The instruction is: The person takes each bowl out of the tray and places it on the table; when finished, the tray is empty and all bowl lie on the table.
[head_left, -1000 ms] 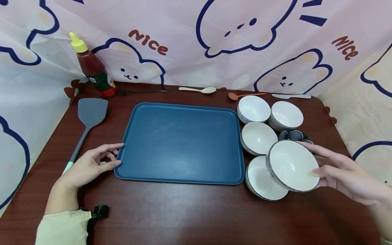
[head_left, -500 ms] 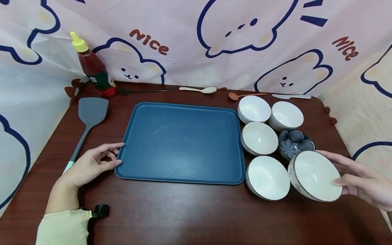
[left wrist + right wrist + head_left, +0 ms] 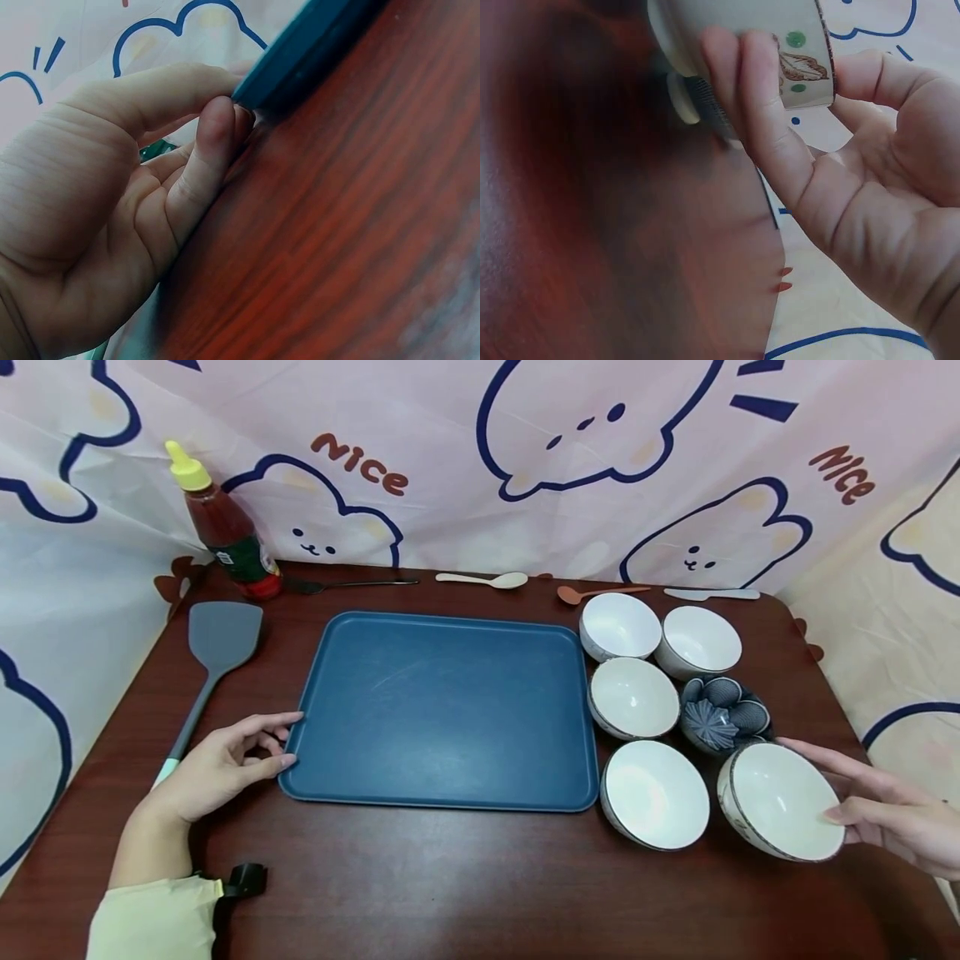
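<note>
A white bowl with a dark rim (image 3: 786,802) is tilted in my right hand (image 3: 892,814), thumb inside and fingers along its outer wall. Its green-dotted, brown leaf pattern shows in the right wrist view, where the fingers (image 3: 769,112) support it. Left of it stands another white bowl (image 3: 655,795); behind it, a dark patterned bowl with a petal-shaped rim (image 3: 723,717). At the blue tray (image 3: 442,710), my left hand (image 3: 217,764) holds the left edge between thumb and fingers. The left wrist view shows those fingertips (image 3: 217,124) against the tray's rim (image 3: 281,71).
Three more white bowls, one of them near the tray (image 3: 633,697), stand at the right. A grey spatula (image 3: 225,631) and a red sauce bottle (image 3: 228,535) are at the left. A fork, a white spoon (image 3: 510,581), a brown spoon (image 3: 572,596) and a knife (image 3: 712,594) line the back.
My right hand has carried its bowl rightward and toward me, from over the front white bowl to beside it, uncovering the dark bowl. My left hand stays at the tray.
</note>
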`<state>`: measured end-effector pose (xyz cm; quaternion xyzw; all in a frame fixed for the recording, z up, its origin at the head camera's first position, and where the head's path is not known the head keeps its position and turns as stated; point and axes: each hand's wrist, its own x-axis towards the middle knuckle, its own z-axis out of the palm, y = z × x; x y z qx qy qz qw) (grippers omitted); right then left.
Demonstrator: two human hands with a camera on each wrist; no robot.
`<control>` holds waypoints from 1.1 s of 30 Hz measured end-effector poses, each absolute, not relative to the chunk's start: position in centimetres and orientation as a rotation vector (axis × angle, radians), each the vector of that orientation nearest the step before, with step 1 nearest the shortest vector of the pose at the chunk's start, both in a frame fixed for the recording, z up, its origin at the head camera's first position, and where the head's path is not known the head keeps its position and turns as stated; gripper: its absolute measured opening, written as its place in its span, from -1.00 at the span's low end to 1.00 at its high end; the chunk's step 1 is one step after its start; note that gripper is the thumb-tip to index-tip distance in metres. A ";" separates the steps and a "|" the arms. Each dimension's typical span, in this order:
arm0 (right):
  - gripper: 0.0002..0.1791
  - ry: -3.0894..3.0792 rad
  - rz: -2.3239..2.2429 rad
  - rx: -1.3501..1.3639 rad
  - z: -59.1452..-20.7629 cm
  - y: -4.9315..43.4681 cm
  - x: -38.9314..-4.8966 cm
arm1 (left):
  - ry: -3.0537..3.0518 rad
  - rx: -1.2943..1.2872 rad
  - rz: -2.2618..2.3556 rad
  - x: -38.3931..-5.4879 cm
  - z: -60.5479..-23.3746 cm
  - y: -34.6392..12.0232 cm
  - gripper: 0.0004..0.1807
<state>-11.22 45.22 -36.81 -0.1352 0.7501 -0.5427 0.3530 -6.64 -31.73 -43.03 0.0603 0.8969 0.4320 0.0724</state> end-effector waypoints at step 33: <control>-0.18 1.709 -1.568 -0.167 -40.6 45.6 -8.4 | 2.675 0.173 1.261 -7.1 -42.9 -31.6 -0.45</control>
